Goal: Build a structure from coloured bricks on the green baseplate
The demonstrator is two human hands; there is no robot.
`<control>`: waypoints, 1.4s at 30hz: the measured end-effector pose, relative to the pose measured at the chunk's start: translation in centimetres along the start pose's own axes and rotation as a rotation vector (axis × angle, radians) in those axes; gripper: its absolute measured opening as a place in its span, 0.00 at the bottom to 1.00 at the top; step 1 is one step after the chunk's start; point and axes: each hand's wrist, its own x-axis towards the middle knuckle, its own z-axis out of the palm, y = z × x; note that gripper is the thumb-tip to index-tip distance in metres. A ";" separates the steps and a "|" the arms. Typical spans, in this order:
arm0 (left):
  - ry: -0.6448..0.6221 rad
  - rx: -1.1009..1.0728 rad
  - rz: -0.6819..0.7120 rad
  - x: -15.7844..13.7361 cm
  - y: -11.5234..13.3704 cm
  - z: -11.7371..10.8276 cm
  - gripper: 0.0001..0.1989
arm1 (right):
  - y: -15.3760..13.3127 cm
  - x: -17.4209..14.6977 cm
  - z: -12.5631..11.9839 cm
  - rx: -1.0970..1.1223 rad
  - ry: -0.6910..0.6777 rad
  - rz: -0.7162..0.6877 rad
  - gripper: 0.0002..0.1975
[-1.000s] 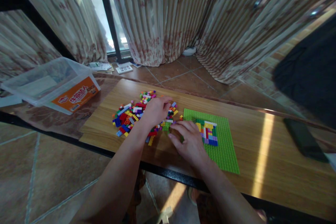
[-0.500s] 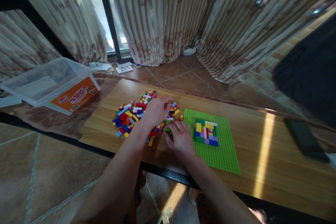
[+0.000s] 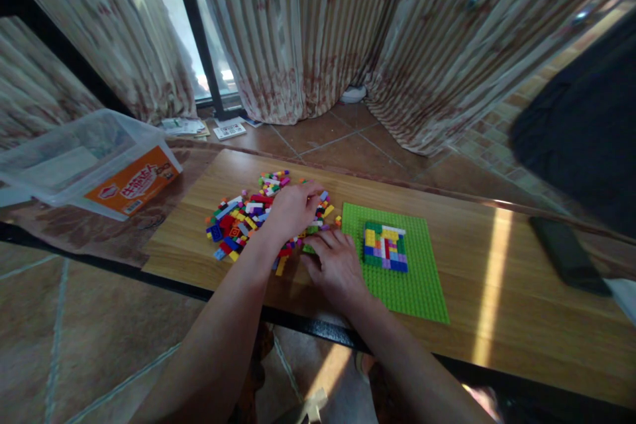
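Note:
A pile of loose toy bricks (image 3: pixel 243 222) in many colours lies on the wooden board. My left hand (image 3: pixel 293 209) reaches over its right side, fingers curled down; what they hold, if anything, is hidden. Beside it, at the pile's right edge, my right hand (image 3: pixel 338 265) has its thumb and fingers bent around a green brick (image 3: pixel 308 249), mostly covered. To the right lies a green baseplate (image 3: pixel 422 278). On it sits a squarish block of built-up bricks (image 3: pixel 385 247) in yellow, blue, green, white, red and purple.
A clear plastic box (image 3: pixel 104 165) with an orange label stands at the far left. At the right of the wooden board (image 3: pixel 467 245) lies a dark flat object (image 3: pixel 566 255). Papers (image 3: pixel 229 130) lie behind the board, before striped curtains (image 3: pixel 338 33).
The whole view has shifted slightly left. My right hand has moved a little left with the green brick, further under the fingers now. My left hand stays over the pile.

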 end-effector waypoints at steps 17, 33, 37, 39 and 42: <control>0.007 -0.020 -0.007 -0.1 -0.1 -0.3 0.15 | 3.2 -0.1 -4.2 0.252 0.345 0.218 0.09; -0.005 0.029 -0.005 0.0 -0.1 -0.1 0.13 | 7.8 -3.0 -7.3 0.084 0.221 0.548 0.13; -0.006 -0.003 -0.004 0.0 -0.1 0.0 0.13 | 7.7 -2.9 -7.1 0.016 0.203 0.567 0.14; -0.004 -0.010 -0.001 -0.1 -0.1 0.0 0.13 | 7.7 -2.8 -7.0 0.000 0.190 0.583 0.15; 0.007 -0.010 0.003 -0.1 -0.2 0.1 0.13 | 7.6 -2.7 -6.9 0.000 0.170 0.604 0.15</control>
